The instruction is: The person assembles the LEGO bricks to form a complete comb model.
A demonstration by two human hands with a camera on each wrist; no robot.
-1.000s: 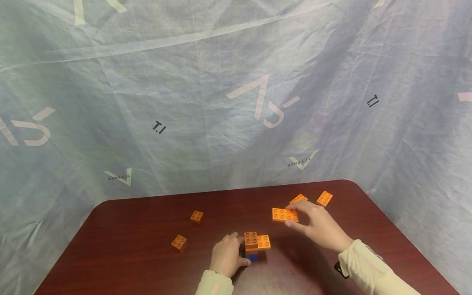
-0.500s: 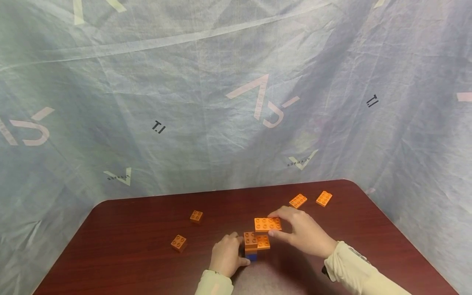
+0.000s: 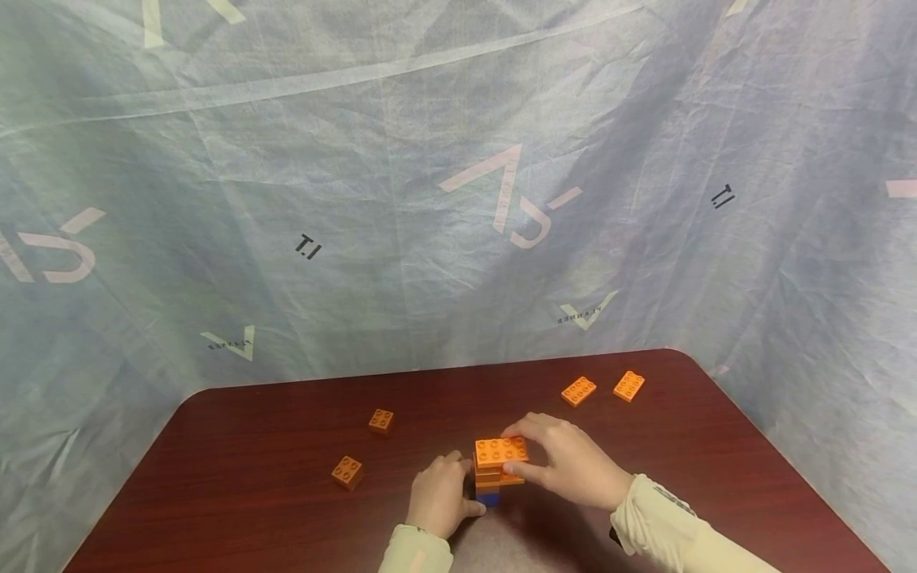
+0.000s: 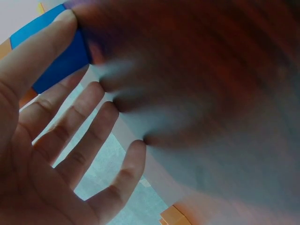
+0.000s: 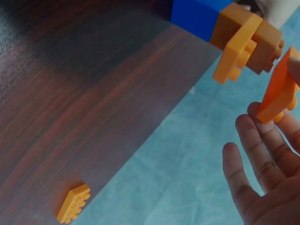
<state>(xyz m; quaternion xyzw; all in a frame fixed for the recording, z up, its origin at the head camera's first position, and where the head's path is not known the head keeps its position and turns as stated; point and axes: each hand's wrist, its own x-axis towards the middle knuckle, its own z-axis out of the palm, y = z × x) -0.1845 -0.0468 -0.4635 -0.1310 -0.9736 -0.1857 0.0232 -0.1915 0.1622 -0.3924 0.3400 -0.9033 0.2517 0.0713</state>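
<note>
At the front of the table stands a small stack with a blue brick (image 4: 65, 63) at its foot. My left hand (image 3: 438, 497) pinches this brick between thumb and index finger. Above it the stack has a brown-orange brick (image 5: 228, 24), a flat orange plate (image 5: 233, 52) jutting right and another brown-orange brick (image 5: 265, 49) on top. My right hand (image 3: 573, 463) pinches a second flat orange plate (image 3: 501, 452), studs up, over the top brick. In the right wrist view a narrow gap separates that plate from the studs below.
Two brown-orange square bricks, a nearer one (image 3: 347, 472) and a farther one (image 3: 382, 421), lie left on the dark red table (image 3: 272, 446). Two flat orange plates, one inner (image 3: 579, 391) and one outer (image 3: 629, 386), lie at the back right. A grey-blue cloth (image 3: 401, 263) hangs behind.
My right hand has carried the flat orange plate leftward and toward me, from beside the stack to over its top brick. My left hand stays at the blue brick.
</note>
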